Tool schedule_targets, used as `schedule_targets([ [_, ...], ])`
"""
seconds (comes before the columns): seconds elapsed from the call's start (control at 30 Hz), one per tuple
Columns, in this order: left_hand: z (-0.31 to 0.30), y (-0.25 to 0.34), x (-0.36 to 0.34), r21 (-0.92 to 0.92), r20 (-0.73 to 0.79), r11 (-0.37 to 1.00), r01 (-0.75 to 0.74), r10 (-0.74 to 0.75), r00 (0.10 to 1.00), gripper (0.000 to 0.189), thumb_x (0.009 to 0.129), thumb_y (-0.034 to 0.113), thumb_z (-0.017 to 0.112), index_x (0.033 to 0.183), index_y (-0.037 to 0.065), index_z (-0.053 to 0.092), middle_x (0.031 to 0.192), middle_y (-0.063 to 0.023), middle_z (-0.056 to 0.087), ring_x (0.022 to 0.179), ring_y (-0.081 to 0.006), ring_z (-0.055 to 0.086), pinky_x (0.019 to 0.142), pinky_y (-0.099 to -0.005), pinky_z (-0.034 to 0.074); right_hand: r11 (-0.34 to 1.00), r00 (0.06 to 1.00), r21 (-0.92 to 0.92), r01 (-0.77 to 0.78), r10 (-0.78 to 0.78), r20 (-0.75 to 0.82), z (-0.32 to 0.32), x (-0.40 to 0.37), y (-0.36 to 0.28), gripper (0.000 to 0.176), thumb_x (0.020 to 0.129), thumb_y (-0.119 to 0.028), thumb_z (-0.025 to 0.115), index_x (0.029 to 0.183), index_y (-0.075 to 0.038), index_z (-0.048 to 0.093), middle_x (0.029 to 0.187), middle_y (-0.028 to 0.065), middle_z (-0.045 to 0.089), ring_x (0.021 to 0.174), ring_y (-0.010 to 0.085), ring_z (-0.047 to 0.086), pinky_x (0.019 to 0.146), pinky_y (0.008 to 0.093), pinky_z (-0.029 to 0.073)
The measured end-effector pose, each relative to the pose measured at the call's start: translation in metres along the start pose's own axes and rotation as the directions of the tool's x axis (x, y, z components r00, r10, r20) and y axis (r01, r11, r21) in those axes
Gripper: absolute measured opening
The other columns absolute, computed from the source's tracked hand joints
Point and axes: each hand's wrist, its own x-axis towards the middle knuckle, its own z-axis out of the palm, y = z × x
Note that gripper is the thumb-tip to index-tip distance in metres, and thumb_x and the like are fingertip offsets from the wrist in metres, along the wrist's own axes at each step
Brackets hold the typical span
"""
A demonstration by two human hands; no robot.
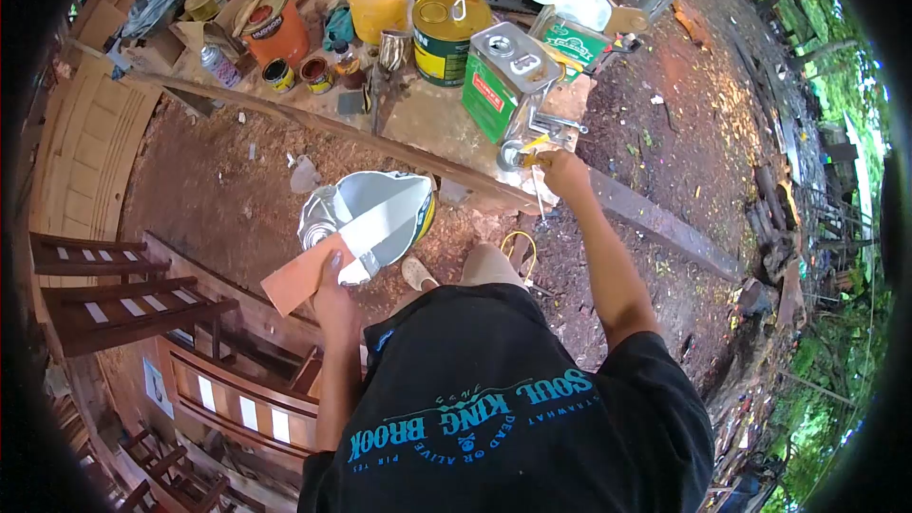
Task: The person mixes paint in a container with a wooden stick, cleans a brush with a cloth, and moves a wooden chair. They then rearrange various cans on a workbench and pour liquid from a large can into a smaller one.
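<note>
My left hand (334,296) is closed around the bare brown end of a flat wooden stick (309,275). The stick's other end is coated white and lies over a cut-open metal can (366,198) with a grey-white inside. Out at the corner of the workbench, my right hand (562,176) has its fingers pinched by a small round silver object (511,155) with yellow beside it. What exactly those fingers grip is too small to make out. A green rectangular tin (494,100) stands just beyond that hand.
The workbench (418,138) carries a large yellow-green can (451,24), a yellow tub (377,5), an orange bucket (275,28), small open tins and a spray can (219,66). Brown wooden furniture (237,389) stands at left. A beam (665,228) extends right of the bench.
</note>
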Motion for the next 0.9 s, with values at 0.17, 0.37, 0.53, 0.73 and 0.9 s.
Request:
schedule_targets([
  [0.17,0.013,-0.003,0.026,-0.1,-0.034,0.995,-0.029,0.026,0.999,0.026,0.087,0.008,0.063,0.11,-0.003,0.059,0.101,-0.0069,0.063,0.089,-0.014,0.06,0.072,-0.027,0.049,0.991,0.997,-0.134,-0.003,0.014,0.077,0.018,0.007,-0.007,0.021,0.077,-0.013,0.056,0.092,-0.013,0.071,0.084,0.0181,0.066,0.077,0.0338,0.066,0.069,0.0418,0.054],
  [0.37,0.046,0.006,0.03,-0.102,-0.051,0.995,-0.022,0.016,0.999,0.025,0.087,0.007,0.063,0.109,-0.005,0.059,0.101,-0.0083,0.063,0.087,-0.0153,0.061,0.07,-0.028,0.05,0.955,0.98,-0.282,0.095,-0.039,0.197,0.009,0.021,-0.027,0.019,0.077,-0.012,0.056,0.087,-0.009,0.071,0.083,0.016,0.067,0.079,0.0306,0.068,0.069,0.0411,0.055],
  [0.53,0.082,0.019,0.024,-0.132,0.004,0.991,-0.038,0.038,0.999,0.023,0.088,0.007,0.06,0.107,-0.005,0.061,0.101,-0.0089,0.063,0.087,-0.0153,0.061,0.073,-0.0282,0.049,0.926,0.96,-0.338,0.167,-0.074,0.27,0.019,0.039,-0.024,0.017,0.077,-0.011,0.056,0.084,-0.006,0.071,0.083,0.0151,0.067,0.077,0.0307,0.068,0.066,0.0418,0.055],
  [0.73,0.097,0.005,0.043,0.132,0.042,0.984,-0.123,0.118,0.992,0.024,0.087,0.004,0.06,0.109,-0.005,0.059,0.104,-0.0088,0.062,0.095,-0.0162,0.059,0.081,-0.0288,0.045,0.976,0.972,-0.14,0.165,-0.137,0.19,0.002,0.033,-0.003,0.017,0.079,-0.014,0.059,0.089,-0.011,0.071,0.082,0.0156,0.066,0.081,0.032,0.067,0.07,0.0433,0.054],
  [0.9,0.117,-0.002,0.053,-0.112,-0.013,0.989,-0.097,0.096,0.995,0.029,0.083,0.003,0.065,0.11,-0.004,0.058,0.107,-0.0088,0.061,0.099,-0.017,0.057,0.085,-0.0298,0.044,0.967,0.997,0.247,-0.07,0.064,0.034,-0.013,0.036,0.028,0.027,0.08,-0.031,0.066,0.092,-0.007,0.069,0.084,0.0206,0.066,0.08,0.0368,0.065,0.07,0.0437,0.051],
])
